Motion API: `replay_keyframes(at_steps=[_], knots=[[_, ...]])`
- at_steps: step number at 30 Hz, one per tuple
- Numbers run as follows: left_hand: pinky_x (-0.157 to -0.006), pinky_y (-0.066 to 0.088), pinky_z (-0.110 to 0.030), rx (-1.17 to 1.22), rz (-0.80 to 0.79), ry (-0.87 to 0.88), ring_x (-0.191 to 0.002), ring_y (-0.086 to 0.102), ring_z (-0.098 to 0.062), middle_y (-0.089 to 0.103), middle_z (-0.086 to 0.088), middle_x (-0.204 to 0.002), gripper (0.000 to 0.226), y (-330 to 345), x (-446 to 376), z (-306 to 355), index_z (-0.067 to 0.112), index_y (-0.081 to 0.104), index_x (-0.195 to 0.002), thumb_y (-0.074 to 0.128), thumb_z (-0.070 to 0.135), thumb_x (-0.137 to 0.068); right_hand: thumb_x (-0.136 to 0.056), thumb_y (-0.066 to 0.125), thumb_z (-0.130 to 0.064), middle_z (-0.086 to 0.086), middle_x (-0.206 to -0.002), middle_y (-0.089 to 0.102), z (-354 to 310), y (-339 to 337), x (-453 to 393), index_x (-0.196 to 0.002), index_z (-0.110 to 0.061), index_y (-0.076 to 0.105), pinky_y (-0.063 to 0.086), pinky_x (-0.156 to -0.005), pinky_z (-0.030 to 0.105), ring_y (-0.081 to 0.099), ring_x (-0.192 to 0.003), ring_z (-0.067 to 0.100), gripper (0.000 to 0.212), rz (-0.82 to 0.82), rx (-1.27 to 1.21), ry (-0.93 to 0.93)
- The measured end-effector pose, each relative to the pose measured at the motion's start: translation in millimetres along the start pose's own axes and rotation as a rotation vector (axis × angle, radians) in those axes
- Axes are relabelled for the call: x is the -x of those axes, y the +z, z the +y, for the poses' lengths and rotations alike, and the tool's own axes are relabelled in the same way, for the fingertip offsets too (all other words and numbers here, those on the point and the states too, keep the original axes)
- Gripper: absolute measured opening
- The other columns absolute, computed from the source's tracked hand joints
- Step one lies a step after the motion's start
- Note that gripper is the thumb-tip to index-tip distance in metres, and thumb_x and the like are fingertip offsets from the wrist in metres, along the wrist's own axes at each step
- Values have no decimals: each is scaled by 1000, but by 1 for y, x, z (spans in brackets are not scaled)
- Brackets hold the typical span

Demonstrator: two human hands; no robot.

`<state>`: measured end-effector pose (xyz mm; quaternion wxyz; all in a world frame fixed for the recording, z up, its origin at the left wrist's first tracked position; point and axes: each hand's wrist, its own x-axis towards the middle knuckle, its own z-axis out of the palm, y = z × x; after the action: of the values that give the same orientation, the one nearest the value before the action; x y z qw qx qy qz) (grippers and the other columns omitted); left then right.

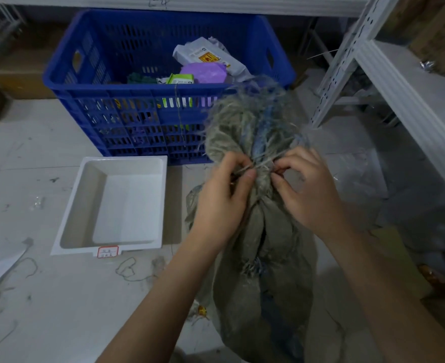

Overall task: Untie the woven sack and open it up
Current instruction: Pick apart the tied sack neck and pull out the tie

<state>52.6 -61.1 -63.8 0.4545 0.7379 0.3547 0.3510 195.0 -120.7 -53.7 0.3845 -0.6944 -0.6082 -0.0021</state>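
A grey-green woven sack (265, 284) with blue stripes stands upright on the floor in front of me. Its neck is bunched and bound by a thin string tie (262, 165), and the frayed top (255, 119) fans out above the binding. My left hand (224, 197) pinches the string on the left side of the neck between thumb and fingers. On the right side of the neck my right hand (307, 187) pinches the tie with its fingertips. The knot itself is partly hidden by my fingers.
A blue slatted crate (137, 121) holding packets stands behind the sack. A white shallow tray (85, 205) lies on the floor to the left. White metal shelving (399, 82) runs along the right. Loose threads and scraps litter the grey floor.
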Motion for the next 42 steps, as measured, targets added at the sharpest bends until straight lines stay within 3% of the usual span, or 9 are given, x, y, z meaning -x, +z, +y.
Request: replay_keyframes(at_steps=[6,11,14,20,25,28,32,37,42], knots=[[-81,49,-37,57,73,69,-93,59,-22,61,9,-85,20,5,-16,8,12,65,-96,49,22,-93,-83,58,-1,1,-84,56,-1,-3,-11,-88,-1,64,41,-76,10,54,-81,10,8,96,-98,71],[-82,38,-5,-22,88,196,-94,51,-1,66,-7,-109,29,-9,-53,22,17,65,-114,44,23,-96,-87,57,-2,-1,-86,58,-9,-12,-42,-95,-4,65,42,-78,4,53,-79,0,12,222,-185,48],[-84,34,0,-8,69,236,-93,49,10,64,-12,-113,31,-13,-61,16,24,60,-122,43,22,-97,-87,56,-4,-5,-85,60,-7,-9,-49,-95,-13,62,45,-80,10,56,-80,-3,13,261,-273,88],[-84,34,1,-2,-91,-16,-98,52,-2,60,-1,-107,33,8,-34,-46,28,57,-128,43,24,-98,-86,58,-1,3,-87,60,20,43,-11,-91,-8,62,38,-73,-3,53,-77,-4,10,86,-255,324],[-83,34,-7,-50,-263,-164,-102,53,-20,59,-13,-110,34,17,-13,-81,42,48,-130,39,30,-98,-86,60,-7,1,-93,59,39,68,22,-88,-19,59,48,-84,18,57,-88,11,12,-4,-223,532],[-82,38,-23,-37,-278,-196,-98,52,-22,56,-6,-95,36,18,-8,-83,37,49,-133,39,28,-99,-81,68,-18,0,-100,55,36,68,33,-95,-15,61,39,-78,2,53,-93,7,16,-7,-212,540],[-102,43,-44,-52,-285,-141,-113,56,-25,62,-10,-120,38,19,-5,-85,45,44,-134,38,37,-97,-71,68,-34,6,-98,56,22,71,44,-95,-11,59,39,-79,25,49,-93,17,34,57,188,206],[-64,47,-35,-765,-101,29,-76,54,-29,48,-9,-92,49,16,2,-76,43,28,-143,22,48,-95,-75,58,-38,-1,-84,62,9,79,37,-90,-17,63,35,-76,29,56,-83,21,27,-68,254,191],[-65,44,-27,-433,-51,88,-75,51,-17,43,0,-91,48,9,5,-69,28,33,-143,31,38,-97,-75,51,-44,-3,-83,67,3,84,33,-96,-18,66,43,-74,35,61,-81,20,37,-62,215,211]])
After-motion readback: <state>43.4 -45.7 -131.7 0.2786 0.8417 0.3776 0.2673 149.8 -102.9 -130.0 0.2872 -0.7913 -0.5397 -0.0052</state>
